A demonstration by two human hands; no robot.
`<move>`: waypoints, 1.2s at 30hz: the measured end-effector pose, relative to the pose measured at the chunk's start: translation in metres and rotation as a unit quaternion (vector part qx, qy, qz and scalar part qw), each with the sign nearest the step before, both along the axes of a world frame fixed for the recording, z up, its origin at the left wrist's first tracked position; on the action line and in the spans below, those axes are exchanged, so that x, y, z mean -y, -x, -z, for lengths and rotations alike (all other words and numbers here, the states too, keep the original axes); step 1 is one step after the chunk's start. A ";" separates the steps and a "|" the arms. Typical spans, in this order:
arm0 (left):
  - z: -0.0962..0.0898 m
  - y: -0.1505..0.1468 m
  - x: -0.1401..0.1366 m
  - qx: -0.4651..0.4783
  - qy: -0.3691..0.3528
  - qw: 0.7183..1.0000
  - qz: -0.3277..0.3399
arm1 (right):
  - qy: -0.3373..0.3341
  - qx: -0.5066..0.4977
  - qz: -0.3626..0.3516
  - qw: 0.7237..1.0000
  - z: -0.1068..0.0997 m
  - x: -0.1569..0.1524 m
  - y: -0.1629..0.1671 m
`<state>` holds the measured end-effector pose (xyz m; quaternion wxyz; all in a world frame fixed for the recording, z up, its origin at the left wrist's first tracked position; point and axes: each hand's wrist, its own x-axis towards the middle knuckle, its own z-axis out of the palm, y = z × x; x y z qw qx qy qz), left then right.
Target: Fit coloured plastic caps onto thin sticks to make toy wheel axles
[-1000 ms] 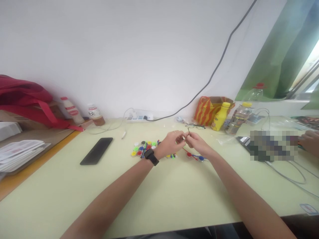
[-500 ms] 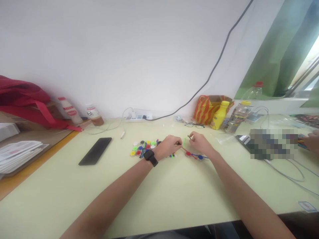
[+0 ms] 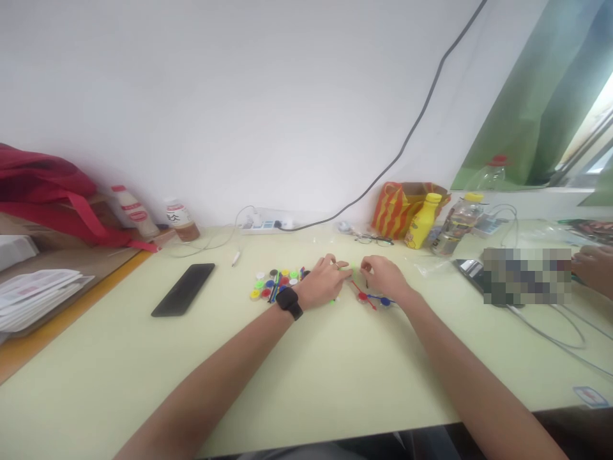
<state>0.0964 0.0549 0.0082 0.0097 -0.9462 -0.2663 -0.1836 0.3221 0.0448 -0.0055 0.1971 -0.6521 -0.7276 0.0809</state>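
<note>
My left hand point(image 3: 328, 281), with a black watch point(image 3: 289, 302) on its wrist, is low over the table with fingers apart and stretched toward a small bright green piece point(image 3: 354, 271). My right hand point(image 3: 383, 278) is pinched on a thin black stick point(image 3: 366, 282), pointing down beside the green piece. Just below the hands lie a red round piece point(image 3: 363, 297) with a red arrow-shaped stick across it and a blue round piece point(image 3: 385, 301) with a blue stick. Several coloured round pieces point(image 3: 255, 294) and thin sticks point(image 3: 274, 289) sit left of my left hand, which partly covers them.
A black phone point(image 3: 184, 290) lies at left. Along the wall stand a power strip point(image 3: 265, 227), bottles point(image 3: 179, 220), a striped bag point(image 3: 390, 207) and a yellow bottle point(image 3: 423, 221). Eyeglasses point(image 3: 373, 240) lie before the bag. Another person's hand point(image 3: 594, 268) is at far right.
My left fingers have spread and moved up over the green piece. My right hand has turned the black stick from slanting to pointing down. The other person's hand has shifted slightly.
</note>
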 end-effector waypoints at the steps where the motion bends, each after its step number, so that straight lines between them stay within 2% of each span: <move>1: 0.001 0.000 -0.001 -0.003 -0.009 1.000 -0.008 | -0.002 0.003 -0.016 1.000 -0.001 0.001 0.002; 6: 0.007 0.002 -0.003 -0.020 -0.019 0.999 -0.016 | 0.007 0.031 -0.098 0.995 -0.004 0.005 0.008; 13: 0.012 0.003 -0.003 -0.026 -0.031 0.998 -0.046 | -0.013 -0.005 -0.091 0.996 -0.016 0.010 0.005; 16: 0.004 0.004 -0.006 -0.019 -0.012 0.999 -0.045 | 0.050 -0.037 -0.108 0.992 -0.027 0.016 0.001; 19: -0.007 0.005 -0.010 -0.007 0.015 0.999 -0.052 | 0.149 -0.075 -0.155 0.974 -0.036 0.023 -0.001; 21: -0.016 0.008 -0.013 0.009 0.032 0.998 -0.049 | 0.190 -0.098 -0.171 0.962 -0.040 0.026 -0.001; 23: -0.025 0.011 -0.015 0.035 0.050 0.998 -0.034 | 0.206 -0.122 -0.166 0.957 -0.042 0.028 0.001; 26: -0.039 0.015 -0.016 0.084 0.092 0.992 -0.015 | 0.180 -0.197 -0.154 0.951 -0.043 0.026 0.004; 28: -0.046 0.014 -0.014 0.123 0.149 0.981 -0.005 | 0.145 -0.286 -0.145 0.936 -0.044 0.024 0.007; 31: -0.050 0.010 -0.010 0.195 0.238 0.952 0.010 | 0.112 -0.421 -0.127 0.891 -0.041 0.019 0.014; 34: -0.048 0.005 -0.006 0.247 0.275 0.928 0.037 | 0.103 -0.513 -0.119 0.844 -0.036 0.016 0.023; 36: -0.047 0.002 -0.004 0.262 0.276 0.923 0.059 | 0.100 -0.549 -0.114 0.822 -0.034 0.016 0.029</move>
